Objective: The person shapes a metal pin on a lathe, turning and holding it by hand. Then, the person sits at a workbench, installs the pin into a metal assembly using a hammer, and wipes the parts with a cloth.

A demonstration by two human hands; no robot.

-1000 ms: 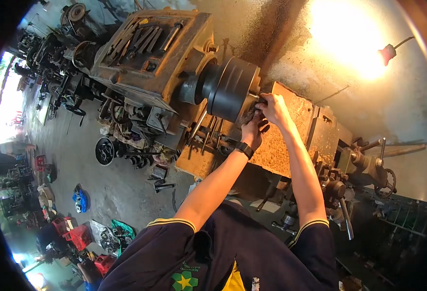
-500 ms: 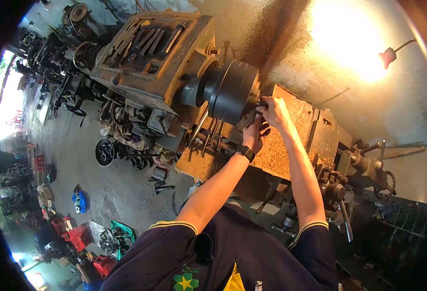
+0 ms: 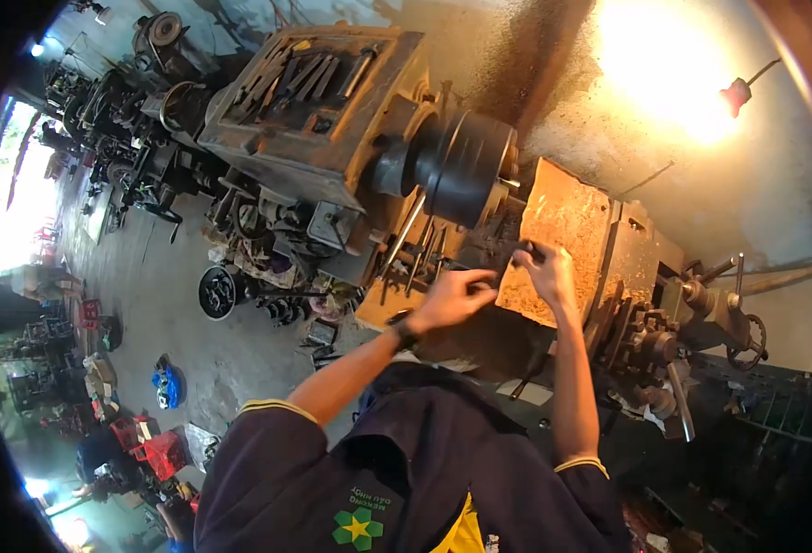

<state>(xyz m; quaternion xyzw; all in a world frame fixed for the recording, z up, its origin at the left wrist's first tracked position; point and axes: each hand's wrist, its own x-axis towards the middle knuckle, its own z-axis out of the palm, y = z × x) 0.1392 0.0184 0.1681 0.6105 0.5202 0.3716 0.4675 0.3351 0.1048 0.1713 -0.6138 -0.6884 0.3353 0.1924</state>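
A black cylindrical chuck (image 3: 466,168) juts from the grey headstock (image 3: 286,152) of a lathe. My left hand (image 3: 456,298) is below the chuck, apart from it, with thumb and fingers curled; blur hides whether anything is between them. To its right, my right hand (image 3: 546,269) is over the edge of a chip-covered board (image 3: 567,221). Its fingers are pinched together on something small and dark that I cannot make out. Neither hand touches the chuck.
Files and other tools (image 3: 309,76) lie on the headstock top. A lit lamp (image 3: 736,96) hangs at upper right. The tailstock handwheel (image 3: 749,343) stands at right. On the floor are a black basin (image 3: 218,291), a blue bag (image 3: 166,385) and red crates (image 3: 160,453).
Both hands have come away from the chuck face toward my body. The left hand moved down and left, the right hand down and slightly right. The camera view has shifted a little.
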